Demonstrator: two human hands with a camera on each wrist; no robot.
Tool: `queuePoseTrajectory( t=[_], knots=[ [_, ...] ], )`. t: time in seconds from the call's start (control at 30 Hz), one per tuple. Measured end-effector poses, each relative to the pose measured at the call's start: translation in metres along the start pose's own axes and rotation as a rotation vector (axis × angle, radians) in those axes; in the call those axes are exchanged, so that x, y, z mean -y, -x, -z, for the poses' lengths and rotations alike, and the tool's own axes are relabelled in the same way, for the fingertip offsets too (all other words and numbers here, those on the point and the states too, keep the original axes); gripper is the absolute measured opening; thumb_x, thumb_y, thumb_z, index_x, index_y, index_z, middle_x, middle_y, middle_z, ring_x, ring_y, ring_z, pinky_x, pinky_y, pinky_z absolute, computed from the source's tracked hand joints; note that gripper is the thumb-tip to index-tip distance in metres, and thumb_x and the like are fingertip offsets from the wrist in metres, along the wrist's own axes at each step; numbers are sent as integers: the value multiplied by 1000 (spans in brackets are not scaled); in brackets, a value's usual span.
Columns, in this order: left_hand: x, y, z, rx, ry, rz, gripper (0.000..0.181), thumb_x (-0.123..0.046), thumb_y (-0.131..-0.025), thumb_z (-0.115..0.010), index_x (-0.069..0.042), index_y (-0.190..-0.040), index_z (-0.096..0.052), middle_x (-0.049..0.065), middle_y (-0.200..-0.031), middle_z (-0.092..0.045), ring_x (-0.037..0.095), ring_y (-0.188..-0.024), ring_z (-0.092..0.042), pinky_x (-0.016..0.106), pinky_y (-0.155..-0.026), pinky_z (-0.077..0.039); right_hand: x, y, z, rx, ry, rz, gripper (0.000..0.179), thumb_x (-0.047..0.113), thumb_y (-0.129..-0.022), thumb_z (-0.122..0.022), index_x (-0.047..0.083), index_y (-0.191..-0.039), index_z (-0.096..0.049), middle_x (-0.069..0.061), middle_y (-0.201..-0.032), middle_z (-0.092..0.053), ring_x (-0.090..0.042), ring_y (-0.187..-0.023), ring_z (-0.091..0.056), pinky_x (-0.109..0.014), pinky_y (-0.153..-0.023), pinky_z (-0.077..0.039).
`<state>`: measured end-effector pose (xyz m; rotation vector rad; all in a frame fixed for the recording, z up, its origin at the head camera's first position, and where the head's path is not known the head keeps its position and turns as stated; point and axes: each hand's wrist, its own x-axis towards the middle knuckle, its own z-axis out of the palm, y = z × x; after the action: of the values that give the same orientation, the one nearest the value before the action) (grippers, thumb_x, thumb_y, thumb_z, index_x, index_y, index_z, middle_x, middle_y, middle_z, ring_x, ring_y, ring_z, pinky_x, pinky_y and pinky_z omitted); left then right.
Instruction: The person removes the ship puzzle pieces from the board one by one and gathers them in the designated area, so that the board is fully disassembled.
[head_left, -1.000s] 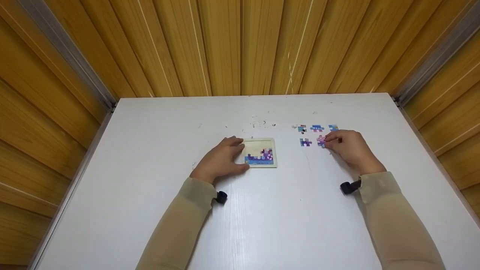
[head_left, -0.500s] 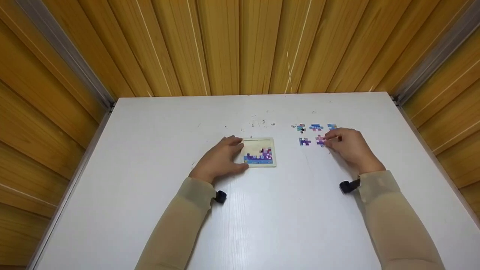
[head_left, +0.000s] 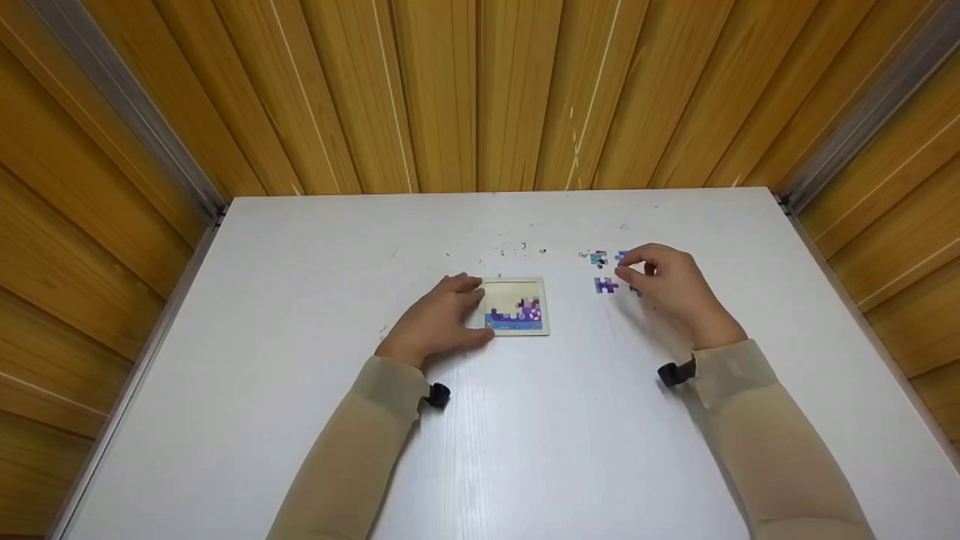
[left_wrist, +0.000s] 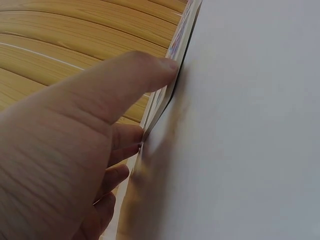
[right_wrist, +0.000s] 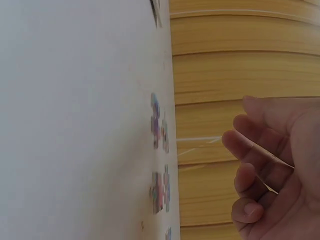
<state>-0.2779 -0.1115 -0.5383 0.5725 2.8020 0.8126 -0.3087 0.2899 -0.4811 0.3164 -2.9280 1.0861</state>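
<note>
My left hand [head_left: 439, 319] holds the left side of a small cream-framed jigsaw puzzle tray [head_left: 546, 307], thumb at the lower left corner and fingertips near the upper left. The tray's lower and right parts carry fitted purple, blue and pink pieces; bare backing shows at upper left. In the left wrist view the thumb [left_wrist: 160, 70] lies against the tray's edge. My right hand [head_left: 667, 289] hovers above loose puzzle pieces, fingers loosely bent with nothing between them in the right wrist view. A purple piece [head_left: 604, 285] lies just left of it; a pink-purple piece [right_wrist: 157, 192] is mostly hidden in the head view.
A teal piece [head_left: 598, 258] and a blue piece [head_left: 622, 256] lie in the row behind. Another piece [right_wrist: 169, 233] shows at the bottom of the right wrist view. Dark specks [head_left: 523, 246] mark the white table [head_left: 540, 435]. Yellow wood-look panels [head_left: 450, 97] enclose its back and sides.
My right hand has released the pink-purple piece, lifted and moved left over the loose pieces. My left hand keeps its place on the puzzle tray.
</note>
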Motion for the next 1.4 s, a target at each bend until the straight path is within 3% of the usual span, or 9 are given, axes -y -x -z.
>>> queuePoseTrajectory(
  t=[0.17,0.43,0.6,0.77,1.4],
  knots=[
    [0,-2,-1,1,2,7,87,-52,-96,-86,-10,-167,-57,-1,-181,-45,28,-176,-31,44,-144,-29,26,-4,-7,-30,-44,59,23,26,-110,-77,9,-124,-84,-12,-128,-79,-24,-100,-56,-26,-76,-45],
    [-3,-3,1,3,1,18,88,-53,-95,-86,-12,-166,-57,-3,-182,-44,29,-176,-31,45,-144,-28,75,-3,-9,-70,-128,25,29,33,-113,-71,14,-132,-81,-9,-121,-75,-23,-96,-58,-24,-69,-51],
    [-3,-4,3,-1,-14,19,87,-53,-95,-87,-12,-166,-58,-2,-182,-45,28,-176,-31,45,-144,-29,92,-3,-14,-95,-201,54,29,30,-113,-70,13,-134,-80,-9,-129,-76,-23,-99,-59,-21,-71,-51],
    [-5,-4,3,-5,-4,33,88,-53,-94,-88,-13,-166,-58,-3,-182,-45,28,-176,-31,45,-144,-29,99,-2,-26,-73,-256,78,28,26,-113,-71,12,-135,-79,-9,-133,-76,-24,-102,-60,-24,-77,-51],
    [-7,-5,0,2,3,40,86,-53,-95,-88,-14,-165,-60,-3,-181,-45,25,-176,-31,45,-144,-30,91,-3,-75,104,-200,71,42,26,-112,-72,9,-149,-70,-13,-145,-72,-26,-107,-63,-34,-90,-52]
  ],
)
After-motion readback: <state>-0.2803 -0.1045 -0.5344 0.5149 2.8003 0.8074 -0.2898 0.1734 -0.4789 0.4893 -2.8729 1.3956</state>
